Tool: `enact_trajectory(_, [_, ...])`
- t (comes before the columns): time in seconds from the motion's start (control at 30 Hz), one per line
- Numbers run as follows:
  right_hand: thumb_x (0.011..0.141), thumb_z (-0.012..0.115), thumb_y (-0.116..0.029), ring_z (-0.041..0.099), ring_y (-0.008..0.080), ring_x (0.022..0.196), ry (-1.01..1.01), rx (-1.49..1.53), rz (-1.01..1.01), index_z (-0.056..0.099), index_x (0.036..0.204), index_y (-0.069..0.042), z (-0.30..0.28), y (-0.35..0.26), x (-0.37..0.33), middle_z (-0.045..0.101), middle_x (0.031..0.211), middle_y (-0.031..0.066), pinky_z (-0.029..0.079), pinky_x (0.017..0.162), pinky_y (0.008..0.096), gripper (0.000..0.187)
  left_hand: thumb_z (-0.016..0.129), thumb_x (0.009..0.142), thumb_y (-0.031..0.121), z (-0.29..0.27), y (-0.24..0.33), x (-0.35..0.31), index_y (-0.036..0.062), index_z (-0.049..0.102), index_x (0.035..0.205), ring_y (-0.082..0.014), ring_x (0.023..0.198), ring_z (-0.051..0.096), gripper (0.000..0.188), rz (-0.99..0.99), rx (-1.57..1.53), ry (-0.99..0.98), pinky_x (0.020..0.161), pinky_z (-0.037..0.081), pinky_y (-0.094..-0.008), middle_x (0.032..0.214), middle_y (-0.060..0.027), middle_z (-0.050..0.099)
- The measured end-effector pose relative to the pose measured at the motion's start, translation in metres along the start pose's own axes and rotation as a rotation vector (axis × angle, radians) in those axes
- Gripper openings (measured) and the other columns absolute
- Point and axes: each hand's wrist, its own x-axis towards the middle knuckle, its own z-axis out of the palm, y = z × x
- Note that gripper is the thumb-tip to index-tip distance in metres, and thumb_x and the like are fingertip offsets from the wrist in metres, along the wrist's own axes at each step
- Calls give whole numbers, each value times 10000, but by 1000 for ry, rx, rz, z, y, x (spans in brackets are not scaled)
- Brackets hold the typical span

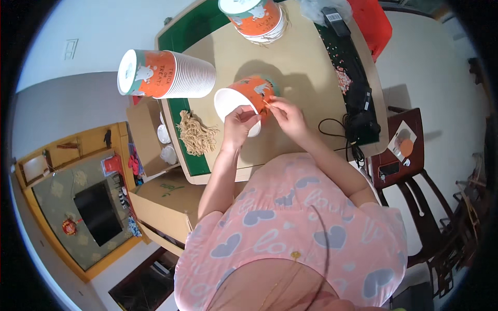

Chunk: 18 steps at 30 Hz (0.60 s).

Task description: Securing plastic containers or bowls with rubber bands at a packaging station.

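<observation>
An orange printed paper bucket (264, 87) lies tipped on its side on the table, its white mouth toward me. My left hand (237, 129) is closed on the near rim, fingertips reaching inside the mouth. Against the bucket's outer right wall, my right hand (288, 118) pinches a thin light strand that looks like twine. Where that strand runs inside the bucket is hidden. Left of my left hand lies a tangled pile of beige twine pieces (196, 136). A long nested stack of matching buckets (179, 75) rests on its side at the left edge.
Another bucket stack (259, 23), with strands around its rims, stands at the table's (290, 52) far side. Black cables and adapters (361, 122) line the right edge, beside small pink bits (343, 81). Cardboard boxes (163, 205) sit low at left; a dark chair (404, 150) stands right.
</observation>
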Motion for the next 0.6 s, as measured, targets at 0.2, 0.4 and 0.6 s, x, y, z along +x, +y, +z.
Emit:
enact_trajectory(0.2, [840,601,-63,639,205,786,61,93,-27,621,963,-20,11,-1,7,621,979,118,527,645,278,132,612,797,12,-4,-12,7,-24,598,970,-105,811,590,177,92,-39,94,715,474,-233,866,-69,640])
enact_trajectory(0.4, [832,603,-47,627,193,771,67,57,-125,641,947,-31,14,-20,7,607,939,95,517,591,263,122,605,792,5,-12,-20,16,-19,618,922,-95,760,585,133,127,36,40,694,470,-221,828,-50,640])
enact_trajectory(0.6, [828,607,-57,622,196,749,7,-69,-251,643,939,-44,1,-21,8,592,958,87,503,590,273,117,609,785,5,-1,-9,22,-21,624,919,-91,737,584,138,216,160,44,675,473,-225,810,-42,642])
